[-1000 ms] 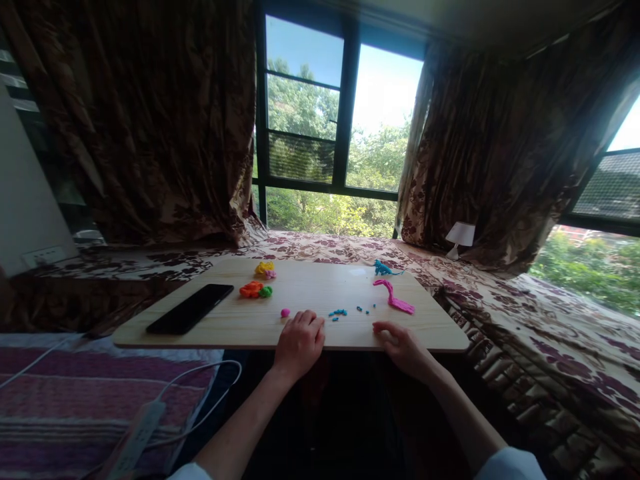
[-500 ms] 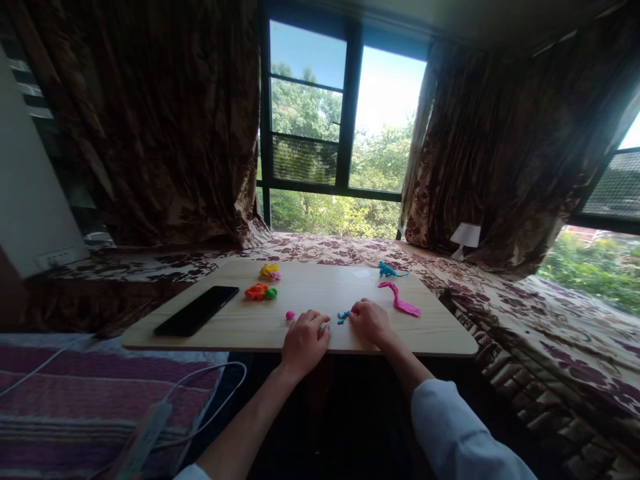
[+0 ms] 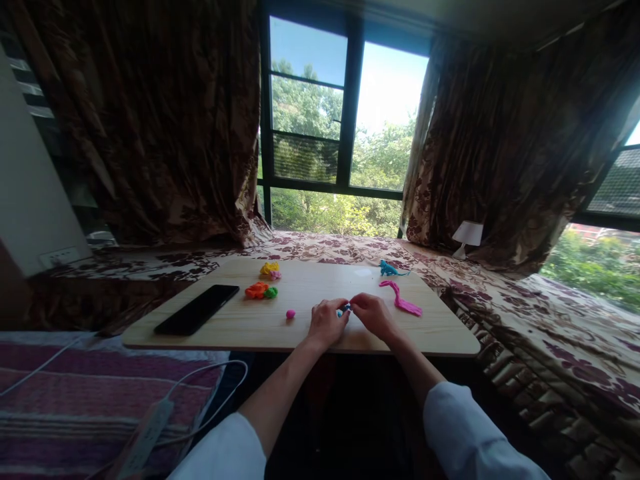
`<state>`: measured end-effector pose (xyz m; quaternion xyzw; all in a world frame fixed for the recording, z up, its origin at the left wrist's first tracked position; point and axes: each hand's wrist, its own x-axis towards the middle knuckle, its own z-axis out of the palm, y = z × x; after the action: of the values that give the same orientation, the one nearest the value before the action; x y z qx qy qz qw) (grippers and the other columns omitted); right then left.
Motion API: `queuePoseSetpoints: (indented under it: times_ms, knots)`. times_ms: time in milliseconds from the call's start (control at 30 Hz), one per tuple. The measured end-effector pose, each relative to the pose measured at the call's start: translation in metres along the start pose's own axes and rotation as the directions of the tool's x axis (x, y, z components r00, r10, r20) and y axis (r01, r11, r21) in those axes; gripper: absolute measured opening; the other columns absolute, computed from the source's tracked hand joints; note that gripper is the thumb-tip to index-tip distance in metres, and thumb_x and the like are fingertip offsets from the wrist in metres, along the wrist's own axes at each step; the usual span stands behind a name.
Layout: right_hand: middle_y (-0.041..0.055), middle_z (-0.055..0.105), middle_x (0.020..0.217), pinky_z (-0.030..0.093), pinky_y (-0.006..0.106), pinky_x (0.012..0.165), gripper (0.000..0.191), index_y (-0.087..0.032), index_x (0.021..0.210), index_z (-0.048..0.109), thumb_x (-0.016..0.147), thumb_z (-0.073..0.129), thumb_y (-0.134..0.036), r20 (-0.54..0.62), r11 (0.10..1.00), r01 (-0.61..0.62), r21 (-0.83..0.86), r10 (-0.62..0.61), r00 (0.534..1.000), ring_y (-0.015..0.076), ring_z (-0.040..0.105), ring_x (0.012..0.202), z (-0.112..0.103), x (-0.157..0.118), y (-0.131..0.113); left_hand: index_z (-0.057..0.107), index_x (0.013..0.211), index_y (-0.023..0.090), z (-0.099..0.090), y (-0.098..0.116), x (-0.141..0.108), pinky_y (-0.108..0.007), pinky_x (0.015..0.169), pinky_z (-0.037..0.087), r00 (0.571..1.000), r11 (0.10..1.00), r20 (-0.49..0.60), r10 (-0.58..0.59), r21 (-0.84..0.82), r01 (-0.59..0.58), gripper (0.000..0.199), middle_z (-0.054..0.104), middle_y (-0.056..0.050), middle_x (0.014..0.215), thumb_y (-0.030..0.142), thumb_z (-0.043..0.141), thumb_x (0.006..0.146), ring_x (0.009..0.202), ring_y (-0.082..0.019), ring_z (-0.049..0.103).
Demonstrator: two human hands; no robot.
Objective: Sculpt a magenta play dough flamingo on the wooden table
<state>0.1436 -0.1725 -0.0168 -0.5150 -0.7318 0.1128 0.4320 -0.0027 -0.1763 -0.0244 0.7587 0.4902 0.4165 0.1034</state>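
Observation:
My left hand (image 3: pixel 327 323) and my right hand (image 3: pixel 375 315) meet over the near middle of the table. Their fingertips pinch small pieces of blue modelling clay (image 3: pixel 344 311), which the fingers partly cover. A round pink clay ball (image 3: pixel 291 314) lies left of my left hand. To the right of my right hand stretches a long, curved magenta clay shape (image 3: pixel 403 301) with a flat end. Behind it stands a blue clay figure (image 3: pixel 388 269) with a thin tail.
A black phone (image 3: pixel 197 310) lies at the left of the wooden table (image 3: pixel 320 277). Orange clay (image 3: pixel 257 290), green clay (image 3: pixel 271 293) and yellow clay (image 3: pixel 269 268) sit nearby. A small white lamp (image 3: pixel 468 233) stands beyond the right side. A power strip (image 3: pixel 147 437) rests at lower left.
My left hand has moved right and forward from beside the pink ball to the blue clay. My right hand has shifted slightly, and both hands' fingertips now come together there.

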Motion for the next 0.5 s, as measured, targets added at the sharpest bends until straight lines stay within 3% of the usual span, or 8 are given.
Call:
queuePoseSetpoints:
  times_ms: [167,267,400,500]
  knots:
    - [0.0026,0.068,0.073,0.047,0.024,0.066,0.017,-0.018,0.082,0.066,0.072,0.052,-0.022,-0.036,0.981,-0.019,0.191,0.026,0.999,0.0146,0.063,0.069,-0.005,0.005,0.001,0.064,0.095,0.022,-0.005,-0.006,0.007,-0.031,0.085,0.038,0.994,0.994,0.022,-0.107,-0.037,0.107,0.025,0.068,-0.003,0.087,0.032,0.048,0.079,0.085,-0.017,0.059]
    - [0.0031,0.067,0.07,0.048,0.024,0.06,0.02,-0.016,0.082,0.066,0.071,0.051,-0.022,-0.029,0.952,-0.075,0.297,0.088,0.996,0.0146,0.062,0.066,-0.012,0.007,0.007,0.065,0.095,0.025,-0.01,-0.012,0.012,-0.035,0.087,0.036,0.995,0.99,0.016,-0.094,0.104,0.092,0.025,0.065,-0.004,0.096,0.025,0.048,0.077,0.096,-0.02,0.054]
    - [0.0024,0.065,0.067,0.047,0.022,0.053,0.023,-0.014,0.083,0.067,0.068,0.051,-0.022,0.025,0.893,-0.168,0.418,0.174,0.984,0.0125,0.059,0.059,-0.023,0.006,0.014,0.066,0.096,0.026,-0.016,-0.014,0.018,-0.038,0.087,0.035,0.993,0.969,0.087,-0.081,0.241,0.058,0.03,0.061,-0.006,0.102,0.018,0.049,0.072,0.099,-0.023,0.051]
    - [0.0022,0.064,0.066,0.046,0.022,0.052,0.022,-0.015,0.083,0.067,0.067,0.055,-0.025,0.057,0.874,-0.179,0.451,0.172,0.983,0.0118,0.058,0.057,-0.028,0.002,0.012,0.067,0.092,0.024,-0.018,-0.002,0.018,-0.037,0.089,0.034,1.0,0.986,-0.006,-0.028,0.165,0.029,0.026,0.061,-0.006,0.101,0.022,0.049,0.073,0.1,-0.022,0.05]
